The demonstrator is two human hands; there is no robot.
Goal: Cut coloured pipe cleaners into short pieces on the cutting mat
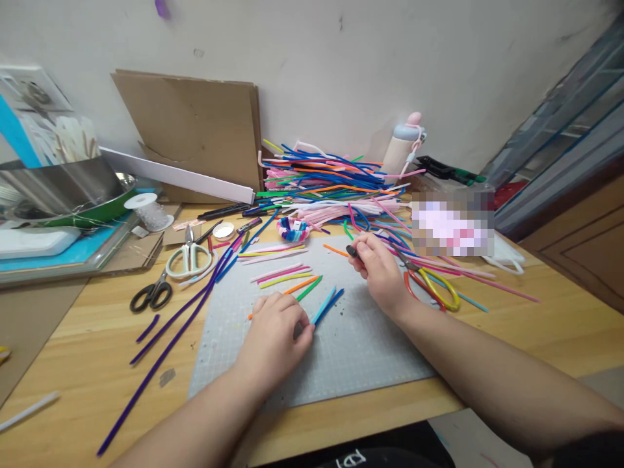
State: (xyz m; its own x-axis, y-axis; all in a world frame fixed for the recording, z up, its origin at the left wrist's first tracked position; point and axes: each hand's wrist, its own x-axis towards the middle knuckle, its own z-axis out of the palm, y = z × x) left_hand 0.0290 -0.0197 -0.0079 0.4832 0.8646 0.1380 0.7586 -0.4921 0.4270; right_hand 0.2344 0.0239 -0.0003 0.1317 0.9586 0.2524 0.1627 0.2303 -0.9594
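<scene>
My left hand [275, 335] rests low on the grey cutting mat [361, 357], fingers curled and thumb tip against the lower ends of a light blue and a dark blue pipe cleaner piece [334, 302]. An orange piece [301, 285] and a green piece [311, 288] reach out beyond the knuckles. My right hand [377, 270] is raised at the mat's right side, closed around a small black object [351, 251] with a rounded end; its kind is hidden by the fingers. Beside it an orange pipe cleaner [335, 249] points toward the fingertips. Pink and yellow pieces [283, 276] lie in rows behind.
A heap of coloured pipe cleaners [326, 175] lies against the wall near a bottle [402, 149]. Yellow-and-red-handled scissors [441, 289] lie right; white scissors [189, 260] and black scissors [151, 296] lie left. Long purple pipe cleaners [166, 351] cross the wooden table. A striped fuzzy ring [292, 229] sits behind the mat.
</scene>
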